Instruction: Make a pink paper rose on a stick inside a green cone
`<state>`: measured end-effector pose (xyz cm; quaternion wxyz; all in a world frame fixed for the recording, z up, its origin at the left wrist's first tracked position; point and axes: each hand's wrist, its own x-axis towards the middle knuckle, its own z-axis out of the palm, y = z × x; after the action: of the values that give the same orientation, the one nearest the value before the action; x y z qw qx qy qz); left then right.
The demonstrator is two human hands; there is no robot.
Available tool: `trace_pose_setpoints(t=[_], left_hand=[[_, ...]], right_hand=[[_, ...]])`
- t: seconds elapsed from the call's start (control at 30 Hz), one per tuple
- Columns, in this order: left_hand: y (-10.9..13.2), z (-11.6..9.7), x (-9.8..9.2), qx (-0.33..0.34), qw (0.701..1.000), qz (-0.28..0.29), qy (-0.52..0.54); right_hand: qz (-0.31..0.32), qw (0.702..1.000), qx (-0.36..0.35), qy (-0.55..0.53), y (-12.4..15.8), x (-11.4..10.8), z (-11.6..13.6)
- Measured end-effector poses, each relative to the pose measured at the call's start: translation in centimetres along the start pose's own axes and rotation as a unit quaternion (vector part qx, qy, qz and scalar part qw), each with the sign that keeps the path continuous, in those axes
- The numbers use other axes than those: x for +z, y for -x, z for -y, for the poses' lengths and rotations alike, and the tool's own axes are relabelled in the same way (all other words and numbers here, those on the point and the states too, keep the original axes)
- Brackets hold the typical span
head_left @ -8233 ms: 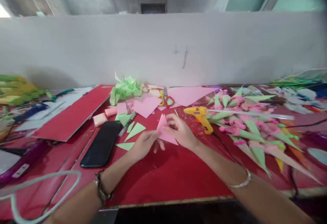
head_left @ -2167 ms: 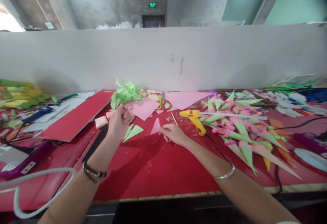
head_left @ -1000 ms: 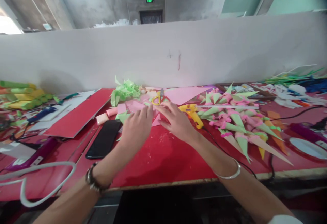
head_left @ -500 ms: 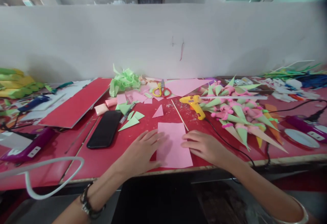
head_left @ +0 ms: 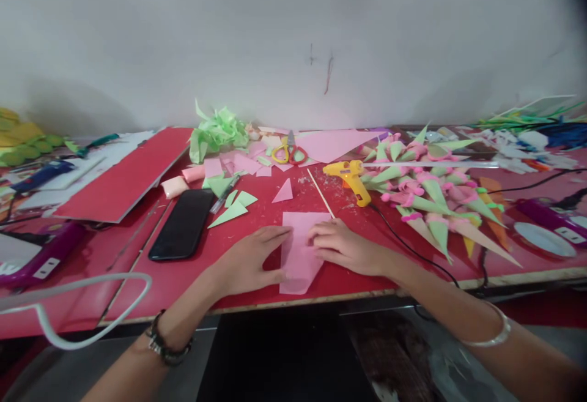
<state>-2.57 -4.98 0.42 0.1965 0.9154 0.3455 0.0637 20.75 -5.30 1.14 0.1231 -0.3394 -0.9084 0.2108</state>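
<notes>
Grey-white panelling (head_left: 211, 41) spans the back, and the red worktop (head_left: 342, 282) runs the whole width before it. A long red board (head_left: 128, 175) slants across the left side. To the right lies a heap of paper cones (head_left: 433, 191), mostly pale green, with pink tufts crowded around their mouths — too tangled to tell what fills each one. A purple power strip (head_left: 553, 218) sits beyond them, white socket blocks on its face.

Near the front edge, between the two hands, a pink paper sheet (head_left: 296, 255) lies on the worktop. The left hand (head_left: 250, 261) is unclenched, thumb spread from its fingers, tips resting on the sheet's left margin. The right hand (head_left: 348, 246) has its bent fingers over the right side; whether they pinch the paper or only press it, I cannot tell.

A black phone (head_left: 182, 224) lies to the left, just beside a peach pillow-shaped packet (head_left: 174, 188), contents hidden. Behind the right hand rests a yellow glue gun (head_left: 349, 172) — its small label is too blurred to read. Smaller still: scissors (head_left: 290, 152) with one yellow and one red handle, a thin pale stick (head_left: 321, 194) and a pink paper triangle (head_left: 283, 192).
</notes>
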Motion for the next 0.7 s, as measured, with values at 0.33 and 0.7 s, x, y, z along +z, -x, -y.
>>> trace_pose_setpoints(t=[0.33,0.7], left_hand=[[-0.2,-0.7,1.2,-0.063,0.995,-0.075,-0.011],[-0.3,-0.5,1.5,-0.064,0.994,-0.083,-0.019]], right_hand=[[-0.064,0.998,0.020,0.006,-2.9,1.7,-1.1],[-0.070,0.992,0.086,0.064,-4.1,2.1,-1.2]])
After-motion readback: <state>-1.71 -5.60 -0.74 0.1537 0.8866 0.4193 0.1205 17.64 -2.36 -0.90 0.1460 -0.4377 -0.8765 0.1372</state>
